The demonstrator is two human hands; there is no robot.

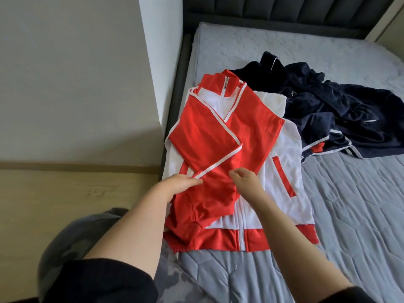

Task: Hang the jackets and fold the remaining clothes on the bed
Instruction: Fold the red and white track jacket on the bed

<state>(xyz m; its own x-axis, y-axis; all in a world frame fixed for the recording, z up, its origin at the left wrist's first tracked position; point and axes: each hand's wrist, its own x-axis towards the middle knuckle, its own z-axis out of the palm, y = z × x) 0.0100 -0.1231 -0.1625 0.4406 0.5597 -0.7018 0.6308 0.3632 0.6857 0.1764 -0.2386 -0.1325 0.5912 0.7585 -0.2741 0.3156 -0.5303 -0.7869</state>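
Note:
A red and white track jacket point(282, 171) lies flat, front up, on the bed near its left edge, both red sleeves folded across its chest. My left hand point(181, 182) pinches the crossed red sleeve at its white stripe. My right hand point(244, 177) hovers just right of it over the red sleeve, fingers loosely curled, holding nothing. A heap of dark navy clothes point(328, 112) with white and red trim lies crumpled behind and right of the jacket, touching it.
The grey quilted bed cover point(349, 215) stretches to the right and toward me. A dark padded headboard point(284, 12) closes the far end. A white wall point(76, 73) and wooden floor point(76, 193) lie left of the bed frame.

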